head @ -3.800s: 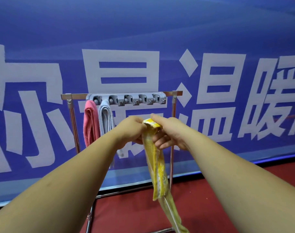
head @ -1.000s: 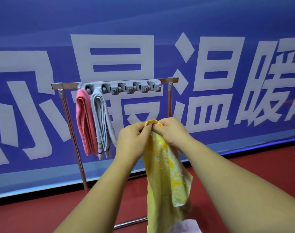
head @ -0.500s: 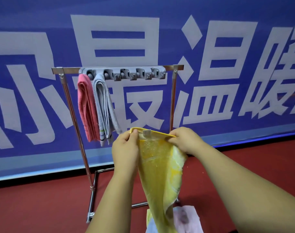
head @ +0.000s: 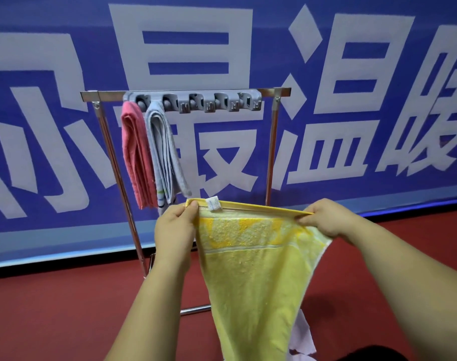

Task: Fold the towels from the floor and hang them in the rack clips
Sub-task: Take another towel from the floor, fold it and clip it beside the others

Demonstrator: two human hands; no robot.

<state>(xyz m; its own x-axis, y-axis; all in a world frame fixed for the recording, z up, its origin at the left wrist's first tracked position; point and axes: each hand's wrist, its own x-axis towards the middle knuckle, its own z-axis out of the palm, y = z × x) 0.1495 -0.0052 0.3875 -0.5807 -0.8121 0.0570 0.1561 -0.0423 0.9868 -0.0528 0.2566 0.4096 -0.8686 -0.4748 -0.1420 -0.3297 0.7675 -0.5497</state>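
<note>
A yellow towel [head: 253, 277] hangs spread in front of me, its top edge pulled taut and a white label near its left corner. My left hand [head: 174, 230] pinches the left top corner and my right hand [head: 326, 217] pinches the right top corner. Behind stands a metal rack [head: 274, 142] with a grey clip bar [head: 209, 101] on its top rail. A folded pink towel [head: 136, 157] and a folded grey towel [head: 162, 152] hang from the two leftmost clips. The other clips hold nothing.
A blue banner [head: 326, 74] with large white characters fills the wall right behind the rack. The floor [head: 52, 321] is red. A pale lilac cloth [head: 303, 337] lies on the floor, partly hidden by the yellow towel. The rack's base bar [head: 193, 310] runs along the floor.
The yellow towel was bunched between both hands held close together. My hands have moved apart and lower, spreading its top edge wide. The view has tilted down.
</note>
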